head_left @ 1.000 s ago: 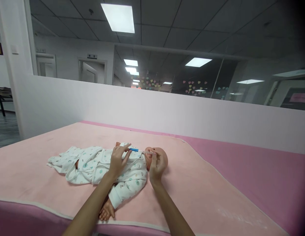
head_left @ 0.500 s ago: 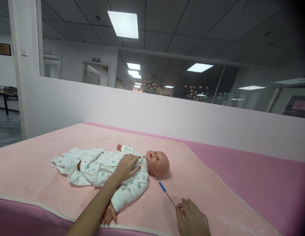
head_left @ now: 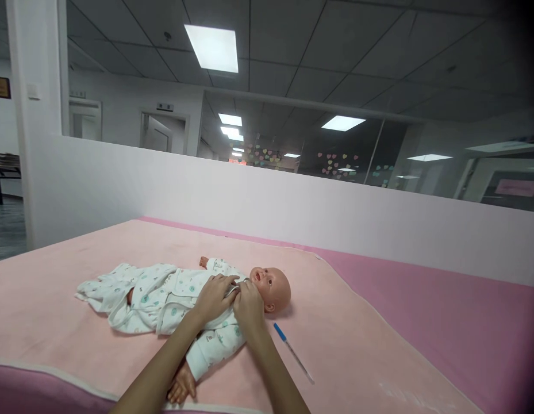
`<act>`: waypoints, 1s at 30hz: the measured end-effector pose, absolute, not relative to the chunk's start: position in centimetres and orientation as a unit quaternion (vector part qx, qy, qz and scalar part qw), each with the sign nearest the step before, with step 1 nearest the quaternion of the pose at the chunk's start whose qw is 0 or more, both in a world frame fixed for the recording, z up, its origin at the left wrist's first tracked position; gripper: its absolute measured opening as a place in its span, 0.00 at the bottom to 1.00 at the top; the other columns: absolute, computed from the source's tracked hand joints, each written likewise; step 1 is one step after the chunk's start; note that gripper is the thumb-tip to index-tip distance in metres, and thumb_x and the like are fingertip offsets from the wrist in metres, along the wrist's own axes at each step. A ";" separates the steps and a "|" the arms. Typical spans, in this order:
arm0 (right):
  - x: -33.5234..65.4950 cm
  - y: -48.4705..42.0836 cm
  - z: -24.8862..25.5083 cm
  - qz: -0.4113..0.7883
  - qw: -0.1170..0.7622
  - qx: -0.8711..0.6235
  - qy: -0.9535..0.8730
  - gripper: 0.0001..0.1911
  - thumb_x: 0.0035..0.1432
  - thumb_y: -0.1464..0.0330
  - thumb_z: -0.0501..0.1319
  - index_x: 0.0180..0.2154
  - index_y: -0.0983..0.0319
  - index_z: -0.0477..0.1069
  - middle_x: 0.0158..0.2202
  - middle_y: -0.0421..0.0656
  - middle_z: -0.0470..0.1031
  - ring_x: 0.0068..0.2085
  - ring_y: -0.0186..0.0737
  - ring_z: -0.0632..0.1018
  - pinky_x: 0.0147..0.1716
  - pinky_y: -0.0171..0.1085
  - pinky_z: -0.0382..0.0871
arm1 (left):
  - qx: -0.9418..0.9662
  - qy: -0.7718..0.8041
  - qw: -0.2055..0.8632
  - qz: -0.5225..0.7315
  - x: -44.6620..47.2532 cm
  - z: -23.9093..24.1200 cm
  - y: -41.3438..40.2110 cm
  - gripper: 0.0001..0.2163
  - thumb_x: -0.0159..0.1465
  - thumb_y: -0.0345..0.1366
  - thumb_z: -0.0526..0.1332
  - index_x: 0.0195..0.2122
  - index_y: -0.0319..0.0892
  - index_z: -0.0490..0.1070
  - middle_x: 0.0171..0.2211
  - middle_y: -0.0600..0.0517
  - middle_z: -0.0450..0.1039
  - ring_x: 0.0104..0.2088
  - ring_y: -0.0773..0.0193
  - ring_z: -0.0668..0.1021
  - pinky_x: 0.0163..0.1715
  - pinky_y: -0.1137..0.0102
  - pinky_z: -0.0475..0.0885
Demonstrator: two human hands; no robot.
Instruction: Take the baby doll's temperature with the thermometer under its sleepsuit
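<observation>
A baby doll [head_left: 273, 290] lies on its back with its bald head to the right. It wears a white printed baby outfit [head_left: 217, 348]. Over the doll's chest, my left hand [head_left: 214, 298] has its fingers bent and gripping the outfit near the neckline. My right hand [head_left: 249, 305] pinches the collar just under the doll's chin, close against the left fingertips. The pinched cloth is mostly hidden by my fingers. Beside my right forearm lies a slim clear tube with a blue cap [head_left: 293, 353], like a thermometer in its case, touched by neither hand.
A pink padded mat [head_left: 353, 328] with a pale trim covers the surface under the doll. Behind it runs a low white wall [head_left: 284, 192] with glass above. At the far left, a dark-legged table [head_left: 6, 172] holds a stack.
My right hand has let go of the blue-capped tube, which now lies on the mat, and moved left to the doll's collar. My left fingers have curled in at the neckline.
</observation>
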State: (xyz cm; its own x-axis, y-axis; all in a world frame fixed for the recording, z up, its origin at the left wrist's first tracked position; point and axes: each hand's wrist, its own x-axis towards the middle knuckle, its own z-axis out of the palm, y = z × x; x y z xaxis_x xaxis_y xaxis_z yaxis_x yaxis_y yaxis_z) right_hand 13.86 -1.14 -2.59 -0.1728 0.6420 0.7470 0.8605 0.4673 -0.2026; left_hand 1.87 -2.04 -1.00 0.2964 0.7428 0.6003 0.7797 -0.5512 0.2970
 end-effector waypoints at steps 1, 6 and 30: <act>14.0 -1.0 -3.0 -0.139 0.425 -0.490 -0.749 0.13 0.49 0.81 0.49 0.29 0.63 0.68 0.29 0.45 0.72 0.34 0.41 0.71 0.35 0.37 0.64 | -0.804 -0.478 0.023 -0.354 1.9 -0.9 -1.9 0.16 0.62 0.36 0.52 0.51 0.49 0.62 0.41 0.54 0.72 0.42 0.60 0.70 0.42 0.66 0.61; 14.1 -0.9 -4.0 -0.124 0.495 -0.460 -0.727 0.12 0.55 0.78 0.47 0.31 0.62 0.68 0.28 0.44 0.71 0.33 0.40 0.70 0.34 0.37 0.65 | -0.801 -0.504 0.022 -0.322 2.1 -0.7 -1.3 0.13 0.62 0.37 0.50 0.45 0.48 0.68 0.40 0.52 0.71 0.43 0.59 0.69 0.41 0.65 0.60; 13.5 -1.3 -4.0 -0.046 0.520 -0.477 -0.707 0.11 0.58 0.75 0.47 0.31 0.62 0.66 0.31 0.43 0.70 0.36 0.39 0.69 0.38 0.38 0.64 | -0.811 -0.480 0.084 -0.322 2.0 -1.5 -1.2 0.10 0.62 0.34 0.51 0.39 0.46 0.71 0.36 0.52 0.71 0.39 0.60 0.70 0.37 0.66 0.61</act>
